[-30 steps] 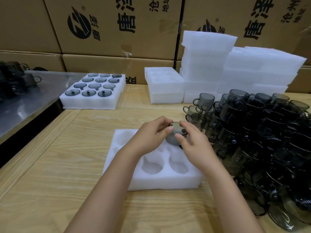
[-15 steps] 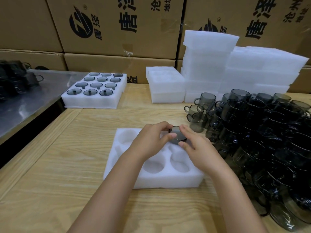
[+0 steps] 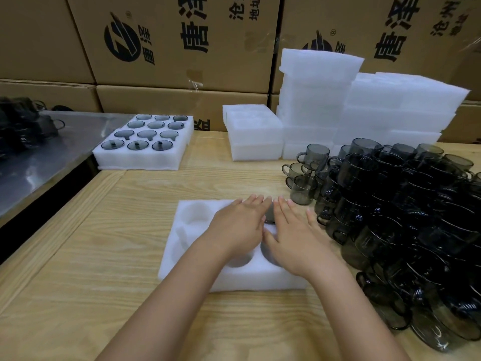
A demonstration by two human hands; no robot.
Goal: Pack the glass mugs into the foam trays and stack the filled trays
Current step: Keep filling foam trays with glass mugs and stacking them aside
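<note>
Left hand (image 3: 238, 226) and right hand (image 3: 292, 235) lie flat, flanking the mug (image 3: 270, 216) in the tray (image 3: 260, 280).

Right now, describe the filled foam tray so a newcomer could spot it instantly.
Start at the wooden table and look to its far left corner, beside the steel bench. The filled foam tray sits there alone. Unlike the near tray and the white stacks at the back, all its pockets hold grey glass mugs.
</note>
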